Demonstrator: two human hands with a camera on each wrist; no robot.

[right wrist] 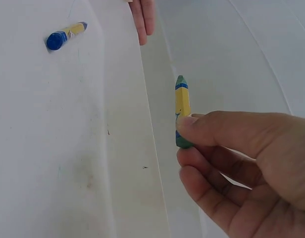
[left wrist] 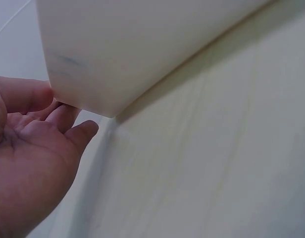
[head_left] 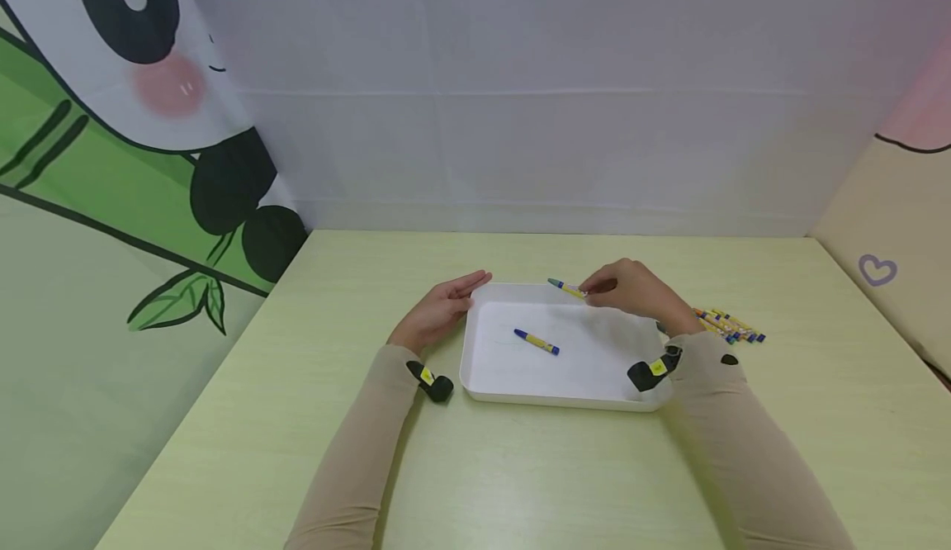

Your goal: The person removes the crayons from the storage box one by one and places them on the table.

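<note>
My right hand point(head_left: 631, 290) pinches a green crayon point(right wrist: 182, 106) with a yellow and blue wrapper between thumb and fingers. In the head view it is over the far rim of a white tray point(head_left: 594, 368), its tip pointing left. A blue crayon point(head_left: 537, 342) with a yellow wrapper lies inside the tray, left of the middle. At the tray's far left corner, my left hand point(head_left: 438, 310) touches the outer wall, its fingers extended. From the left wrist view, the thumb and fingers of the left hand point(left wrist: 33, 148) meet the tray's corner.
Several yellow-wrapped crayons point(head_left: 731, 327) lie in a loose pile on the table point(head_left: 475, 484), right of the tray and partly behind the right wrist. A pale cloth wall point(head_left: 535, 145) rises behind the table, with printed cloth at both sides.
</note>
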